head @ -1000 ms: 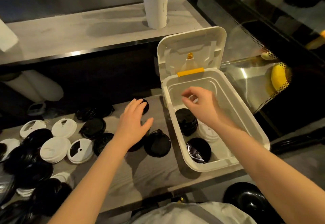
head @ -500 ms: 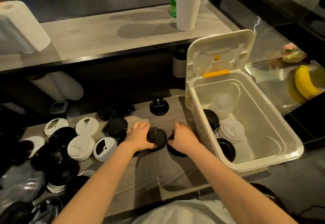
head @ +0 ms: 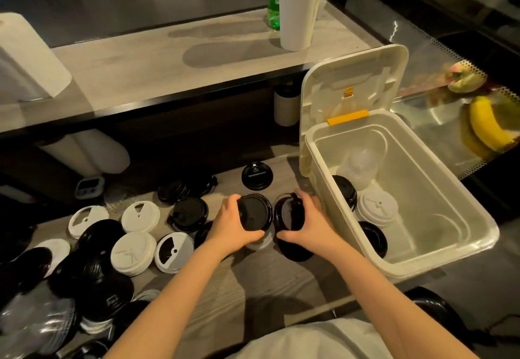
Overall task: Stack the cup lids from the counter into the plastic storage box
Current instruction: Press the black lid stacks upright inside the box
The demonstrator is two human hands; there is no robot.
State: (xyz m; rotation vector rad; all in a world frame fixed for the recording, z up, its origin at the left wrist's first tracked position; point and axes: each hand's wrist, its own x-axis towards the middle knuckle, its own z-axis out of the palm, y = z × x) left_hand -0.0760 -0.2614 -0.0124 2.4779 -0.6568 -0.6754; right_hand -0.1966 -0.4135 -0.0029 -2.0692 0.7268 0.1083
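Now the left hand (head: pixel 230 225) grips a flat black lid (head: pixel 254 212), with thumb and fingers curled round its rim. The right hand (head: pixel 312 223) grips a tilted black lid (head: pixel 287 215) the same way, with its hollow side turned toward the other lid. The two lids are just beside each other, low over the grey worktop (head: pixel 225 288) and close to the left wall of the storage box (head: pixel 394 267).

The box stands at the worktop's right end with its hinged cover (head: pixel 354 77) upright. Inside it are a black stack (head: pixel 344 189), a white lid (head: pixel 377 206), a second black lid (head: pixel 372 239) and a clear lid (head: pixel 361 164). Loose lids (head: pixel 132 251), black and white, crowd the worktop on the left. One lone black lid (head: pixel 256 175) lies beyond the hands. A paper roll (head: pixel 298 6) stands on the upper shelf.
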